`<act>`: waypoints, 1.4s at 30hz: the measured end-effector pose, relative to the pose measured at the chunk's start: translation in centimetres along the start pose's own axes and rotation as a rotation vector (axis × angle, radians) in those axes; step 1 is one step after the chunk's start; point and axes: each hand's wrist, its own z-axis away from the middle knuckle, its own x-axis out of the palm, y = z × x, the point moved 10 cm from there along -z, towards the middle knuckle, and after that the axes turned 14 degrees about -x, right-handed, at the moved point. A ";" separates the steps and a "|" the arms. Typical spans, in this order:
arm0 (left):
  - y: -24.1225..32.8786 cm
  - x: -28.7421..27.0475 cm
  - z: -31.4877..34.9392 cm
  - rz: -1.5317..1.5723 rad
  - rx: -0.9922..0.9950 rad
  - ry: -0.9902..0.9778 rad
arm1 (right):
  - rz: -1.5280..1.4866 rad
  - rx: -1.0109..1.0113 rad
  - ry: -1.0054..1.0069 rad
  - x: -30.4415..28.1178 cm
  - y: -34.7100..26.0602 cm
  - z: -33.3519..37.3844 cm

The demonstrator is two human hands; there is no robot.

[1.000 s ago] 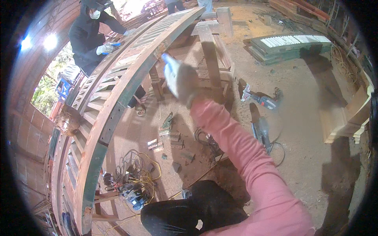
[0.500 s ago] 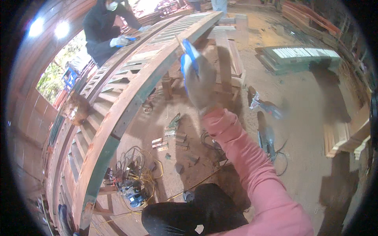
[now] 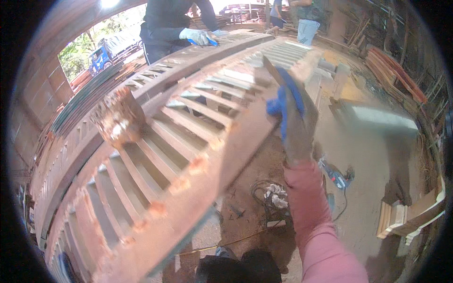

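- The right hand (image 3: 298,123), in a grey and blue glove, is closed around a thin flat strip (image 3: 271,70); the strip's bare end points up and away, above the near long edge of a slatted wooden frame (image 3: 243,144). Blur hides whether they touch.
- The left hand (image 3: 65,265) is probably the blue shape at the frame's lower left end; I cannot tell whether it grips anything.
- The strip looks light and stiff, with a narrow end that might snap or nick; the covered end seems the safer hold.
- The frame, long and gently curved, is likely heavy and rigid. Its solid side rails look the best place to take hold; the thin slats (image 3: 165,155) seem easier to crack. Dusty wood could slide under gloves.
- Orange-brown patches (image 3: 158,209) dot the near rail's inner edge. A rough wood block (image 3: 119,118) stands at the far edge.
- Beyond lies a second frame (image 3: 198,63), with a co-worker's gloved hand (image 3: 196,37) over it.
- The workshop has a dusty floor (image 3: 365,207), a power tool (image 3: 336,178), stacked boards (image 3: 406,214) at right and, outside, a blue truck (image 3: 98,60).
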 end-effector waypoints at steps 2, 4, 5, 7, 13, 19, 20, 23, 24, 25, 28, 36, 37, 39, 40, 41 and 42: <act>-1.1 -0.1 -0.5 -0.003 -0.034 -0.043 | 0.058 0.054 -0.005 -0.9 0.2 -0.1; -2.4 1.0 -1.0 0.008 -0.064 -0.091 | 0.133 0.101 -0.053 -1.2 0.3 -0.4; -3.0 1.7 -1.2 0.017 -0.075 -0.117 | 0.177 0.124 -0.079 -1.2 0.2 -0.5; -4.2 2.4 -1.4 0.023 -0.112 -0.159 | 0.186 0.212 -0.105 -0.5 0.4 -0.5; -5.8 3.4 -2.0 0.039 -0.168 -0.203 | 0.293 0.352 -0.200 -0.2 1.4 -1.2; -5.2 1.8 -1.2 0.027 -0.113 0.069 | 0.472 0.486 -0.345 2.4 2.0 -3.2; -5.4 1.5 -0.7 0.013 -0.097 0.126 | 0.484 0.524 -0.371 3.3 2.0 -3.4; -1.1 0.8 -5.5 0.201 -0.158 -0.059 | 0.213 0.841 -0.179 -0.2 1.8 -3.3; -0.8 -1.0 -6.5 0.216 -0.302 -0.193 | 0.169 0.880 -0.282 3.3 0.0 -3.5; -1.9 -1.7 -5.6 0.219 -0.365 -0.202 | 0.114 0.916 -0.385 8.0 -3.0 -4.5; -2.8 -2.0 -5.4 0.221 -0.356 -0.169 | 0.121 0.589 -0.719 18.8 -9.3 -9.0; -3.3 -1.6 -5.1 0.277 -0.359 -0.149 | 0.622 0.251 -1.770 33.9 -7.6 -5.7; -3.3 -1.6 -5.2 0.271 -0.353 -0.157 | 0.652 0.244 -1.827 34.3 -5.8 -4.1; -3.4 -1.5 -5.1 0.301 -0.349 -0.164 | 0.701 0.228 -1.921 35.5 -4.9 -2.9; -3.6 -1.6 -5.0 0.314 -0.349 -0.168 | 0.717 0.220 -1.954 36.4 -5.0 -2.7; -3.7 -1.4 -4.9 0.303 -0.363 -0.196 | 0.735 0.212 -1.986 37.0 -5.1 -2.5; -3.7 -1.3 -4.8 0.305 -0.366 -0.200 | 0.754 0.215 -2.013 37.2 -5.0 -2.1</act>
